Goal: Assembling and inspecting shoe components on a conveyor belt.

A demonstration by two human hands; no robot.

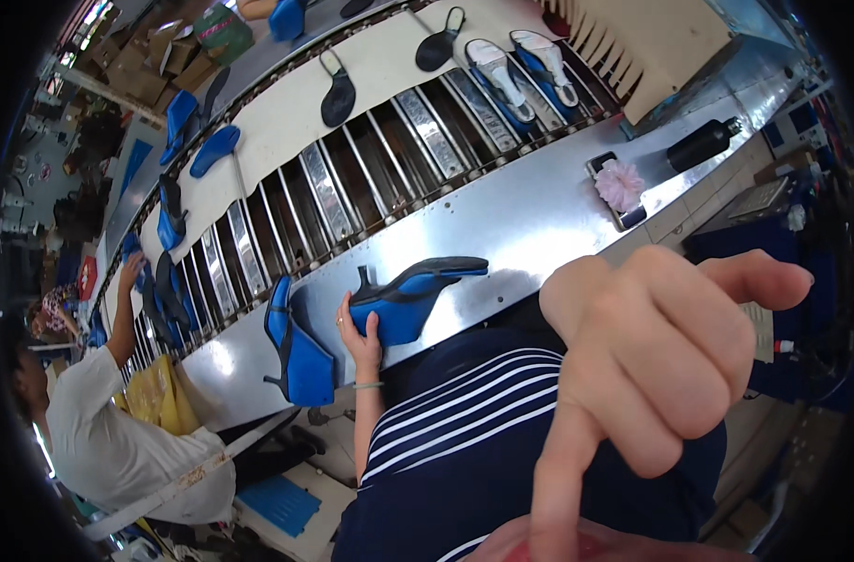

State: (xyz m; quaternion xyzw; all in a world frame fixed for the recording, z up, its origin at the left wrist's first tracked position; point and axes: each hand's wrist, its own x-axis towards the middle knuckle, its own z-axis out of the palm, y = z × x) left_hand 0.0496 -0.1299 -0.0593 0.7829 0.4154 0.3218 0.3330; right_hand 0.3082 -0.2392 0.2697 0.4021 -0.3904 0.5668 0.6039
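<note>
My left hand (361,345) grips a black heeled shoe on a blue last (394,307) at the near edge of the metal table, thumb on the blue side and fingers around its end. The shoe's heel points up. Just left of it, a second black heeled shoe on a blue last (296,347) rests on the table, apart from my hand. Large and close at the right, my right hand (647,361) is raised above the table with its back showing. Two of its fingers stretch out and the middle ones curl; I see nothing in it, though its palm is hidden.
A roller conveyor (333,197) runs beyond the table (483,234), carrying soles and more blue lasts. A phone-like black object (630,217) under a pink flower ornament (619,184) and a black bottle (703,145) lie at the right. Another person (132,421) works at the left.
</note>
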